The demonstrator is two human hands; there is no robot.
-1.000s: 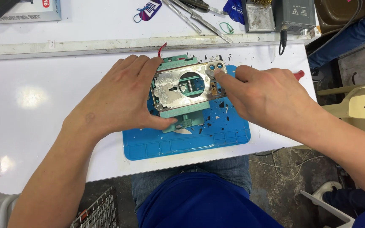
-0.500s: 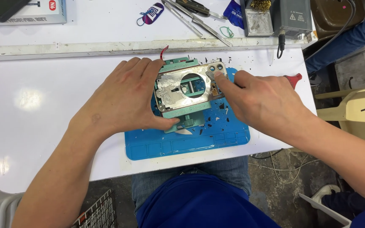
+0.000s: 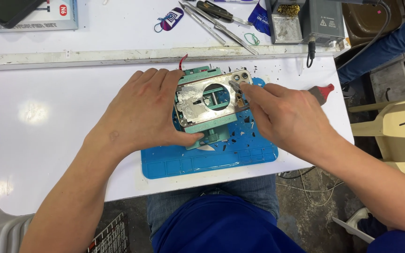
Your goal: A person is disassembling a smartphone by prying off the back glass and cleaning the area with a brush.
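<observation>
A thin tool (image 3: 235, 86) (seemingly tweezers) is pinched in the right hand (image 3: 284, 116) at the phone frame (image 3: 210, 99). The frame, clamped in a teal jig (image 3: 210, 135) on the blue mat (image 3: 202, 161), is gripped by the left hand (image 3: 144, 112).

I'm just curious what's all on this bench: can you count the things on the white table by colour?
Blue: 2, work mat and cloth
Green: 1, clamp stand
Silver: 2, phone frame and tweezers
Red: 1, tool handle
Grey: 1, box with cable
Total: 7
</observation>
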